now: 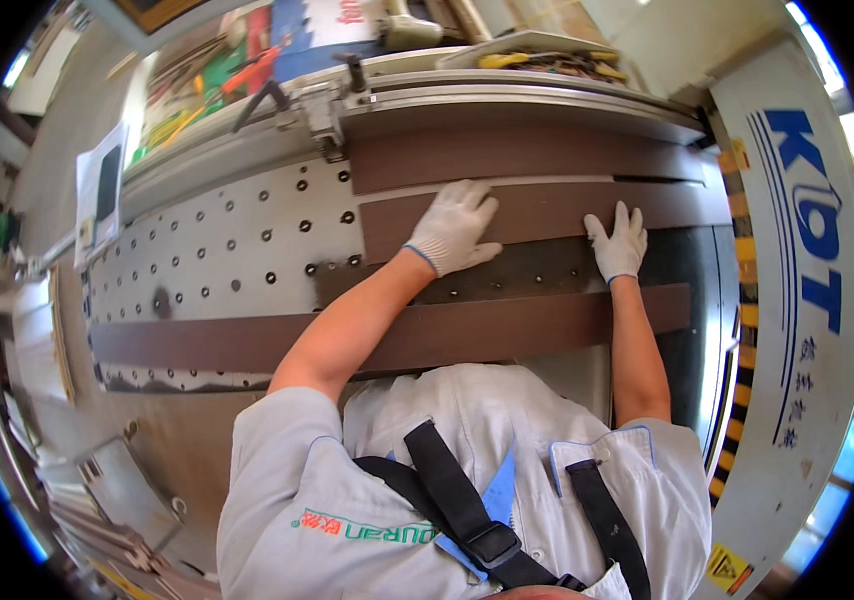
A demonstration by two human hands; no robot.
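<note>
Both my hands wear white knitted gloves. My left hand (457,228) lies with spread fingers on a dark brown board (537,212) near its left end. Farther right, my right hand (619,243) rests on the same board by its near edge, fingers apart. Beyond it, a wider brown board (507,158) lies along the fence, a narrow gap showing between the two in places. Closer to my body, a long brown strip (377,335) crosses the machine table (237,235), whose surface is dotted with round black-and-white ball rollers.
A metal fence (517,95) with a clamp-like stop (322,112) runs along the far side. A large grey machine body (797,290) with yellow-black striping stands at right. Behind the fence are loose tools, including a yellow-handled one (537,62). A tilted panel (100,190) stands at left.
</note>
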